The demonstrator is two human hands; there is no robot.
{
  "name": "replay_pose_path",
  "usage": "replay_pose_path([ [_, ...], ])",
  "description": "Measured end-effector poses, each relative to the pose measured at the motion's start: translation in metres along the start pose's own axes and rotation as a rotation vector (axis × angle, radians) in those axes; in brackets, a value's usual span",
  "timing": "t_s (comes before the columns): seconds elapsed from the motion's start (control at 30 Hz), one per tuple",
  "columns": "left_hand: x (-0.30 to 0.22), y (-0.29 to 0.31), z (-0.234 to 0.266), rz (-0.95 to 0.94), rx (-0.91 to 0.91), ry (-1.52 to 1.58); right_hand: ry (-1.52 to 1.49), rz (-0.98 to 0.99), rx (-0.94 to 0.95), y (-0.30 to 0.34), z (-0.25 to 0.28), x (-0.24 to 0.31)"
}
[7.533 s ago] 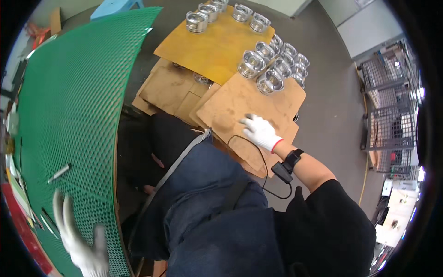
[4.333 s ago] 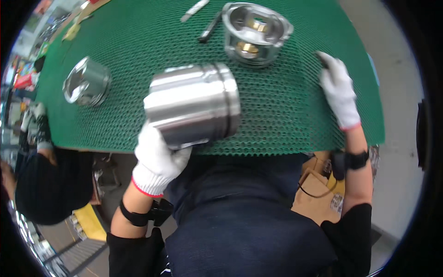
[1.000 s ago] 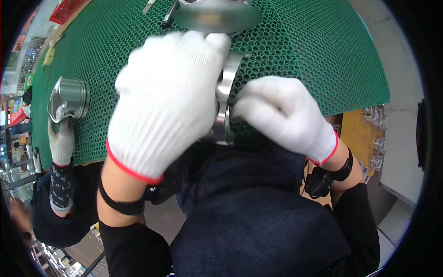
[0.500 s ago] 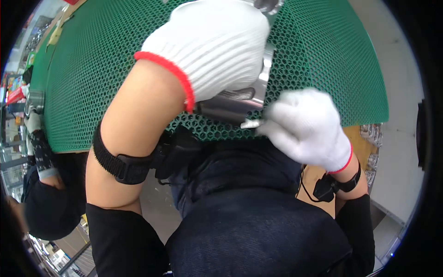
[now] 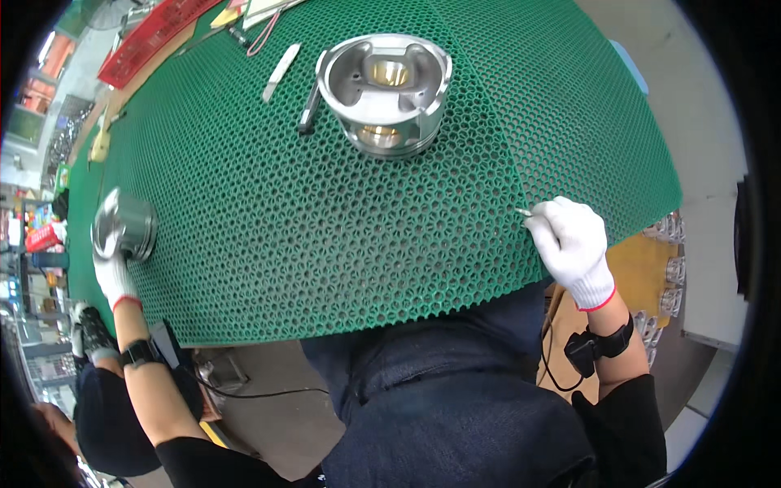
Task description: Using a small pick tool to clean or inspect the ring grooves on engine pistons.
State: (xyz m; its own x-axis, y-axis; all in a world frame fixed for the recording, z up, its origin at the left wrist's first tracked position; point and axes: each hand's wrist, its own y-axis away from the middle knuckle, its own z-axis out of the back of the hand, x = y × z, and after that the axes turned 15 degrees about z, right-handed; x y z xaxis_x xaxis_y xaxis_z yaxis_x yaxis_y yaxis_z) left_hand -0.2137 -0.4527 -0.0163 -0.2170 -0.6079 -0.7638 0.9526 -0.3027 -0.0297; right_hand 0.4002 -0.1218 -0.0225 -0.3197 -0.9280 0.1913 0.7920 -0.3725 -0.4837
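Note:
At the left edge of the mat, my left hand (image 5: 116, 276), in a white knit glove, is closed on a metal piston (image 5: 140, 226) lying tilted on its side. My right hand (image 5: 573, 244), also gloved, is closed near the mat's right front edge. A short pale tip of a thin tool (image 5: 523, 212) sticks out between its thumb and forefinger; the fist hides the rest. A second piston (image 5: 390, 110) stands at the far middle of the mat with its hollow side up, brass-coloured pin bores showing. Neither hand touches it.
Green honeycomb mat (image 5: 342, 244) covers the table. Beside the standing piston lie a dark bar-like tool (image 5: 310, 110) and a white pointed tool (image 5: 281, 71). A red crate (image 5: 154, 41) is at the far left. A co-worker (image 5: 114, 415) sits close on my left.
My left hand has swung from the front middle to the far left, where it now holds a piston. My right hand has shifted slightly right, keeping the thin tool. The standing piston has come into view.

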Motion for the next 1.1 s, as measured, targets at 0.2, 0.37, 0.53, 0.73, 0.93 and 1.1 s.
replay_pose_path([
  [0.2,-0.104,0.108,-0.068,-0.391,-0.23,-0.292,0.05,0.051,0.035,-0.013,-0.007,-0.004],
  [0.37,-0.293,0.23,-0.207,-1.179,0.173,-0.381,0.045,0.035,0.02,-0.006,-0.003,-0.011],
  [0.53,-0.291,0.254,-0.226,-0.76,0.517,-0.064,0.029,0.093,-0.013,-0.001,-0.001,-0.013],
  [0.73,-0.224,0.273,-0.18,-0.176,0.665,0.082,0.006,0.134,-0.019,-0.001,0.001,-0.014],
  [0.93,-0.118,0.32,-0.18,-0.505,0.397,0.051,-0.001,0.122,-0.027,0.001,0.003,-0.012],
  [1.1,-0.092,0.336,-0.181,-0.542,0.388,-0.092,0.032,0.119,-0.046,0.002,-0.005,-0.016],
])
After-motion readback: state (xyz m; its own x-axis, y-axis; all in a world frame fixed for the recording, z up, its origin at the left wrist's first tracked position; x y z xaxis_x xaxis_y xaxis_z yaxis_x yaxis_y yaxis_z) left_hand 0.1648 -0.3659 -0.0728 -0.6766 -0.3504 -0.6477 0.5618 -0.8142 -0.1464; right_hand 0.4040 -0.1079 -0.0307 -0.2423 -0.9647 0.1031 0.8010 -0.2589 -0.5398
